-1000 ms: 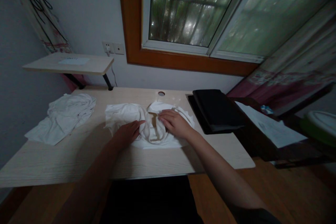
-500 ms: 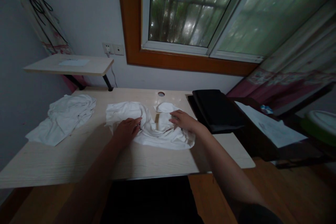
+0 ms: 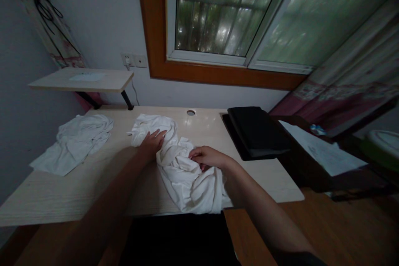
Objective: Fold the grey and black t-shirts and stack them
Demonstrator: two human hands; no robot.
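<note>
A crumpled white cloth [image 3: 187, 174], perhaps a garment, lies bunched on the desk from the middle back to the front edge. On its upper left part rests my left hand [image 3: 152, 142], palm down with the fingers spread. My right hand [image 3: 208, 157] has its fingers curled into the folds at the cloth's right side; the fingertips are partly hidden. A second rumpled white cloth [image 3: 77, 139] lies apart on the left of the desk, untouched.
The pale wooden desk [image 3: 115, 195] carries a raised shelf [image 3: 90, 83] on black posts at back left. A black folder-like case [image 3: 258, 131] lies at the right. Beyond it, white paper [image 3: 321, 147] rests on a dark surface. A window stands behind.
My right hand has drawn the right part of the cloth toward me and left, so it now reaches the desk's front edge. My left hand has shifted slightly away from me.
</note>
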